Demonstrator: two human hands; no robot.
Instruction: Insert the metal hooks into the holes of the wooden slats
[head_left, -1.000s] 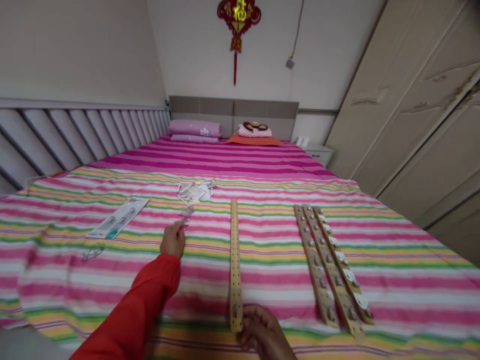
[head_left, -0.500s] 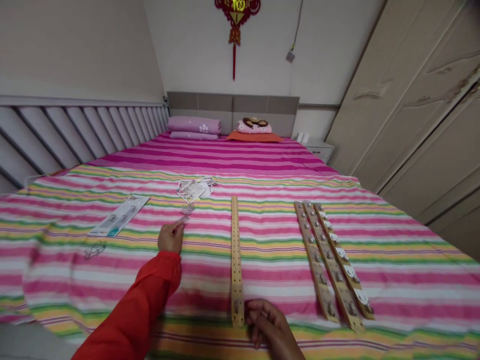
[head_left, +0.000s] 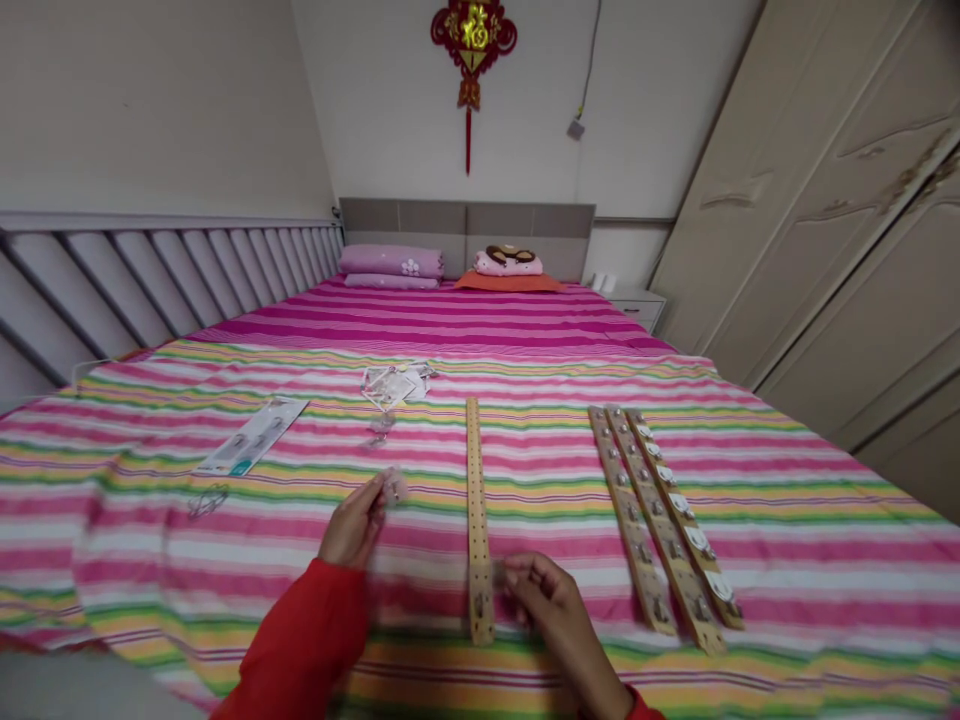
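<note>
A long wooden strip with a row of holes (head_left: 475, 500) lies lengthwise on the striped bedspread (head_left: 787, 520). My right hand (head_left: 547, 605) rests at its near end, fingers curled and pinched beside the strip. My left hand (head_left: 356, 522), in a red sleeve, is lifted just left of the strip and pinches a small clear piece (head_left: 393, 488), blurred by motion. Another clear piece (head_left: 380, 428) lies farther up the bed, with a pile of clear packets (head_left: 394, 383) behind it.
Three wooden strips fitted with metal hooks (head_left: 664, 520) lie side by side on the right. A printed card (head_left: 251, 437) and a wire bit (head_left: 208, 500) lie on the left. Pillows (head_left: 390, 264), a slatted rail (head_left: 172, 280) and wardrobe doors (head_left: 840, 200) surround the bed.
My left hand has pulled back from the far clear pieces toward me with a small clear piece in its fingers. My right hand has shifted slightly up beside the strip's near end.
</note>
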